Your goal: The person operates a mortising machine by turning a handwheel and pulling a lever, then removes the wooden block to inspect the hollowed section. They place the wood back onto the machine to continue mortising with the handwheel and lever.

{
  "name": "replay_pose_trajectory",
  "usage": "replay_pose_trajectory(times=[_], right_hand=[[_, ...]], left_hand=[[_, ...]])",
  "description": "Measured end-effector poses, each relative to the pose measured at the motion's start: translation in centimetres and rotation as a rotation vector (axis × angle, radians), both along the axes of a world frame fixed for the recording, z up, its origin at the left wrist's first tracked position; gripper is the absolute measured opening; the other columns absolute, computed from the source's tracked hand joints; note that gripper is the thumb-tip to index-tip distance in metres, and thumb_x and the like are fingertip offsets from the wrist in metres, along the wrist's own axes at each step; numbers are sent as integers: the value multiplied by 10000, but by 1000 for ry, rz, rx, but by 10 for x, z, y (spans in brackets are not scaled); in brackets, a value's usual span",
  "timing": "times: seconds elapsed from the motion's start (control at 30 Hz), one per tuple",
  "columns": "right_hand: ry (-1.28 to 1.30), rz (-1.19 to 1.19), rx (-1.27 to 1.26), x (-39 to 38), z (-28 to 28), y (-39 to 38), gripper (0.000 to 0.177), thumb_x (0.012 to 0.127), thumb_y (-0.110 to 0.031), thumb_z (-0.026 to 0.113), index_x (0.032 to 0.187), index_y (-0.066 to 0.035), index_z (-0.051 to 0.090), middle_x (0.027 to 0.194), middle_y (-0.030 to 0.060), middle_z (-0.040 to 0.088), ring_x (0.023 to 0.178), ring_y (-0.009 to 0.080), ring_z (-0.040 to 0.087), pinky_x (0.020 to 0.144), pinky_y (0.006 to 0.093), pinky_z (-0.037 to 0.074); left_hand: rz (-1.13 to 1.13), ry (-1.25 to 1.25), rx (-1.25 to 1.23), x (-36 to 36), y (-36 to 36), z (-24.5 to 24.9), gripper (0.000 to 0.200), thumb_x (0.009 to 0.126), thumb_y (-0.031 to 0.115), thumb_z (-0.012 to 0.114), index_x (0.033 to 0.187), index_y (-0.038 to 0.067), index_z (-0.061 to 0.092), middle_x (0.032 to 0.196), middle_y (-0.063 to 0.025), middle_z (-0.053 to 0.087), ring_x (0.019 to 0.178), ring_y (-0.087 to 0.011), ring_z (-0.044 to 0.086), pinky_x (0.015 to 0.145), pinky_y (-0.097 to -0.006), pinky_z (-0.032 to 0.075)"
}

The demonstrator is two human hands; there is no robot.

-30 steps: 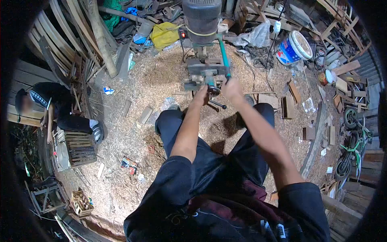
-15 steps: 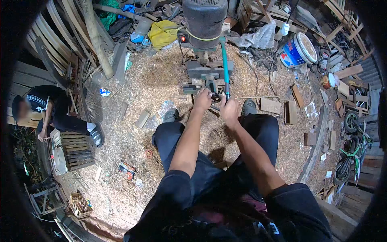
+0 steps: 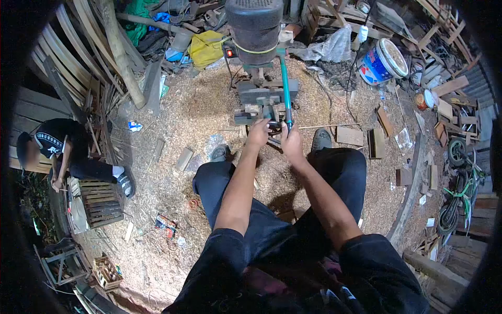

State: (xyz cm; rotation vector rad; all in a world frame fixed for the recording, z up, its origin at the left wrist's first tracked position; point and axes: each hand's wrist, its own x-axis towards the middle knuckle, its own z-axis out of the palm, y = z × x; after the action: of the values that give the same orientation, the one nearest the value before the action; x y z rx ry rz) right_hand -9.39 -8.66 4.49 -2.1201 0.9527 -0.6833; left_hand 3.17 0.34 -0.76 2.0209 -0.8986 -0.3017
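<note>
A machine with a large dark motor housing [image 3: 254, 29] stands in front of me, its metal vise-like base [image 3: 266, 94] low over the shavings. From its right side a teal lever [image 3: 286, 86] slopes down toward me. My right hand [image 3: 292, 141] is closed around the lever's black lower end. Close beside it, my left hand [image 3: 258, 134] has its fingers curled at the front of the base, by a dark part; what they grip is hidden. A thin wooden stick [image 3: 319, 126] extends to the right behind my right hand.
Wood shavings [image 3: 198, 104] cover the floor. A person [image 3: 57, 141] sits at left by a slatted crate [image 3: 102, 201]. A paint bucket [image 3: 384, 62], cables and wood blocks [image 3: 349, 136] lie to the right, with a green motorbike [image 3: 457, 193] farther out. A red switch [image 3: 229, 53] glows.
The machine and lever have shifted slightly left in view. My right hand stays on the lever; my left hand remains near the base. The seated person's hands have come closer together.
</note>
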Motion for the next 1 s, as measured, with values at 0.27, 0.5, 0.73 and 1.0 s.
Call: replay_pose_trajectory(times=[0.27, 0.5, 0.73, 1.0], right_hand=[[-214, 374, -141, 4, 239, -41, 311, 966, -280, 577, 1056, 16, 609, 896, 200, 646, 964, 301, 643, 871, 407, 476], [-943, 322, -233, 127, 330, -115, 552, 973, -540, 497, 904, -4, 610, 878, 86, 630, 679, 165, 560, 605, 351, 433], [-262, 287, 182, 70, 123, -156, 496, 948, -394, 607, 1142, 62, 637, 1041, 184, 692, 967, 238, 647, 887, 367, 488], [505, -69, 630, -38, -252, -107, 784, 888, -577, 592, 1127, 170, 596, 1044, 283, 657, 885, 316, 677, 740, 408, 529]], left_hand=[[-154, -254, -149, -5, 10, -23, 459, 906, 93, 437, 1323, -100, 450, 1361, -365, 443, 1310, -473, 412, 1136, -452, 316], [-38, -17, 105, -5, -1, 5, 475, 894, 172, 533, 1327, -17, 483, 1280, -303, 540, 1225, -447, 498, 1049, -465, 407], [173, 151, -218, -12, 0, -17, 228, 945, 111, 593, 1148, 31, 661, 1169, -184, 646, 1112, -319, 611, 978, -354, 463], [134, 250, -303, -4, 6, -28, 244, 941, 128, 626, 1150, 9, 665, 1125, -153, 671, 1083, -249, 628, 962, -319, 458]])
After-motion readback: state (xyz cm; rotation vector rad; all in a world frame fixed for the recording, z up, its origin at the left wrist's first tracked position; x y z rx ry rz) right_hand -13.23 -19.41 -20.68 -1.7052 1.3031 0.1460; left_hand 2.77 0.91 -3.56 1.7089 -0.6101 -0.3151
